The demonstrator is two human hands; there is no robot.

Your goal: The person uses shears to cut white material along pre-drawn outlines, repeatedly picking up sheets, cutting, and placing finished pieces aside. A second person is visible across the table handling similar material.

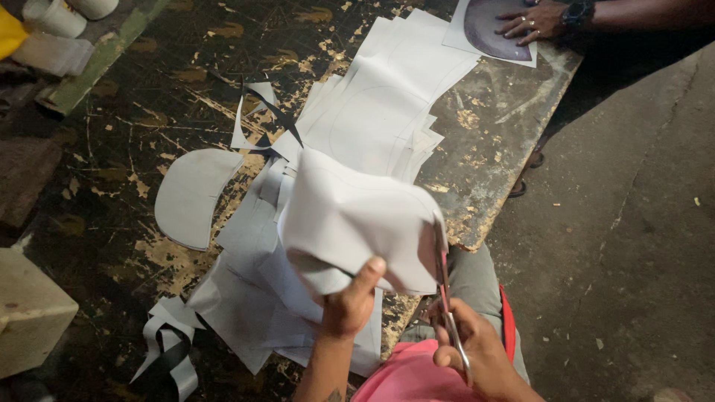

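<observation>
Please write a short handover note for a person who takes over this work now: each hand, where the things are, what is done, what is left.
Left hand: holds the white sheet up, thumb on front.
Right hand: holds scissors, blades at the sheet's right edge.
Done: one cut rounded piece lies on the worn table; offcut strips at the near-left edge.
Left: the held sheet is uncut along its line; more sheets lie stacked.
Another person's hand rests on a dark piece, far corner.

Head-worn view, looking steeply down, close

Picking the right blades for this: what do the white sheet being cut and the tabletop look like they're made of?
White sheet: probably paper or thin card, matte; it curls and folds in the left hand. Tabletop: likely painted wood, dark coat scratched and flaked to tan. Scissors in the right hand: metal blades.
</observation>
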